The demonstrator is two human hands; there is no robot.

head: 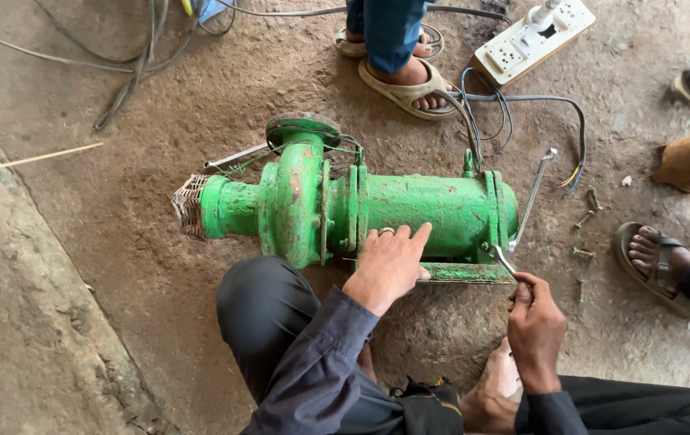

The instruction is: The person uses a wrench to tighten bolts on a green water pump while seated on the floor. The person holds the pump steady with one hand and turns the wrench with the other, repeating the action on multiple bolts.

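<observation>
My left hand (389, 262) lies with fingers spread flat on the green pump (345, 209), mid-frame. My right hand (534, 326), lower right, is pinched shut around a spanner (504, 259) whose head sits at the pump's right end flange. The pump's long axis runs left to right, just above both hands.

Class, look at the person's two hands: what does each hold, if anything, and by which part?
The right hand grips a spanner by its lower handle end. The left hand holds nothing; it rests flat on the green pump.
</observation>
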